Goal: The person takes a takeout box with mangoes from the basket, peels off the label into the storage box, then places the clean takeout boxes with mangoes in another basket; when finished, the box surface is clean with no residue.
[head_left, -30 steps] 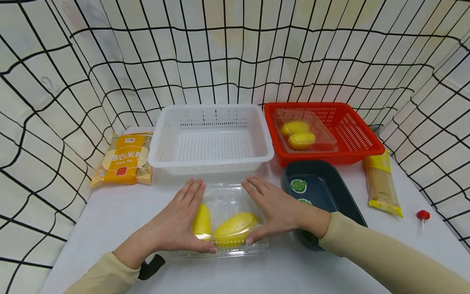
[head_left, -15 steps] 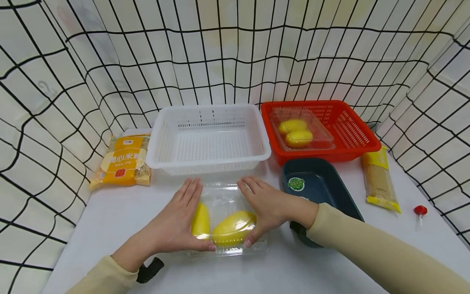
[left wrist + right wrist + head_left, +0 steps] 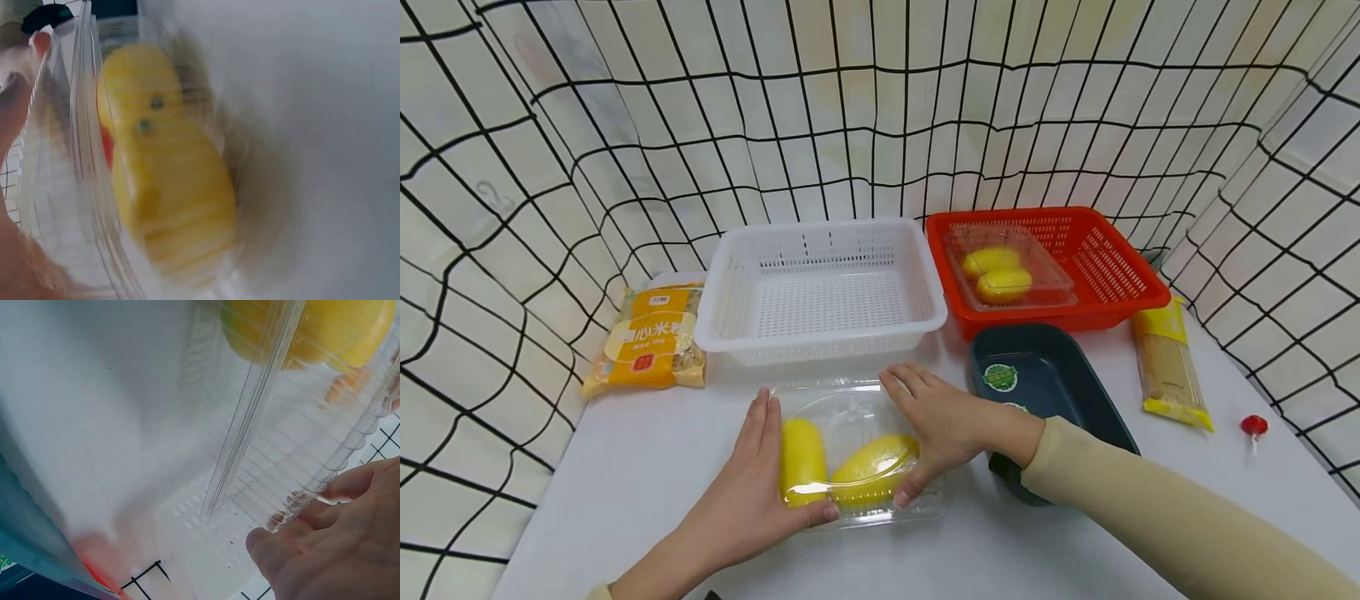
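Observation:
A clear plastic clamshell box (image 3: pixel 842 408) lies lidded on the white table in front of me, two yellow mangoes (image 3: pixel 874 473) inside. My left hand (image 3: pixel 737 500) is at the box's left end, fingers straight along its side and thumb at the front edge. On the right end rests my right hand (image 3: pixel 943 425), its fingers spread over the lid and its thumb toward the front. In the right wrist view the right fingertips (image 3: pixel 265 540) touch the ridged lid edge. The mangoes (image 3: pixel 178 200) show blurred through the box wall in the left wrist view.
Behind the box stands a white basket (image 3: pixel 820 342). A red basket (image 3: pixel 1120 275) holds another clear box (image 3: pixel 1052 287) with yellow fruit. At the right are a dark blue tray (image 3: pixel 1060 392), a yellow-ended packet (image 3: pixel 1172 367) and a red lollipop (image 3: pixel 1253 425); an orange bag (image 3: pixel 651 333) lies left. Black netting surrounds the table.
My left hand has slid left and a little toward me, uncovering the left mango. The right hand stays on the box's right end. The view has shifted slightly.

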{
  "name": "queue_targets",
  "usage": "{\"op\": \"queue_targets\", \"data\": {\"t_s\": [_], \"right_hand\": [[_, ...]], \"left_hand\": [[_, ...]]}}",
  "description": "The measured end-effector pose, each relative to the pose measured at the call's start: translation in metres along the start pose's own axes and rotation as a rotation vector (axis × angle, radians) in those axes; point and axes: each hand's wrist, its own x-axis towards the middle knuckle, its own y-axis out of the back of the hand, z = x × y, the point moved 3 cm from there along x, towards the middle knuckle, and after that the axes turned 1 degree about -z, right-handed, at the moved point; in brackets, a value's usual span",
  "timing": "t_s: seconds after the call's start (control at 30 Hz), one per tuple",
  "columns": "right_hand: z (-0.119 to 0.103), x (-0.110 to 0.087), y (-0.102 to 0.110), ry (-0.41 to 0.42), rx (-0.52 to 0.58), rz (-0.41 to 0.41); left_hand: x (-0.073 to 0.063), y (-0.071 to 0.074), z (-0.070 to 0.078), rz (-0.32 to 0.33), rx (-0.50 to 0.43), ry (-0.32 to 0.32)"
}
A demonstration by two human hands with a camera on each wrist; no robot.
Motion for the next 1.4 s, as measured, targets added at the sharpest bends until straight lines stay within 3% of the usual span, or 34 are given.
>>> {"op": "queue_targets", "data": {"t_s": [0.17,0.33,0.57,0.8,1.03,1.23,1.4], "right_hand": [[-0.002,0.000,0.000,-0.001,0.008,0.007],[-0.003,-0.001,-0.003,-0.039,0.024,0.027],[-0.007,-0.008,-0.008,-0.086,-0.025,0.086],[-0.010,-0.017,-0.010,-0.122,-0.022,0.101],[-0.004,-0.015,-0.006,-0.139,0.120,0.072],[0.008,-0.002,-0.002,-0.135,0.286,-0.011],[0.010,0.009,-0.001,-0.119,0.349,-0.041]], "left_hand": [[-0.004,-0.005,0.002,-0.001,-0.081,0.124],[0.001,-0.004,0.000,-0.006,-0.125,0.149],[0.014,0.001,-0.010,0.001,-0.140,0.031],[0.033,0.003,-0.024,-0.085,-0.136,-0.069],[0.046,0.005,-0.036,-0.146,-0.184,-0.104],[0.056,0.006,-0.042,-0.169,-0.228,-0.128],[0.059,0.007,-0.045,-0.181,-0.269,-0.150]]}}
